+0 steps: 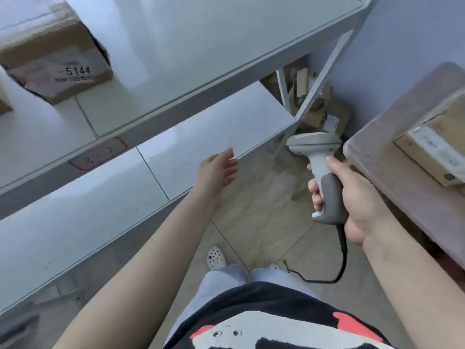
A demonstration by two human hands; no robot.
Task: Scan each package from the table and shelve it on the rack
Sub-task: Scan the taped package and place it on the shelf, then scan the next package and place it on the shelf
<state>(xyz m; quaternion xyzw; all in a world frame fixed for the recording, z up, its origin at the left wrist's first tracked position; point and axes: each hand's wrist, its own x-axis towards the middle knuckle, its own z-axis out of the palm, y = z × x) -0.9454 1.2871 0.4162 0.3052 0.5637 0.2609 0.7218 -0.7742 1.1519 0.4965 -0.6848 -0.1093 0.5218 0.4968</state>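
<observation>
My right hand grips the handle of a grey barcode scanner, its head pointing away over the floor and its black cable hanging down. Empty, my left hand hovers with relaxed fingers just off the front edge of the white rack. A brown cardboard package with a label reading 5144 sits on the rack's upper shelf at the far left. Another cardboard package with a white label lies on the wooden table at the right.
A red-framed tag reading 3-2 is stuck on the rack's shelf edge. Several loose cardboard boxes are piled on the floor behind the rack's corner. My feet stand on the tiled floor between rack and table.
</observation>
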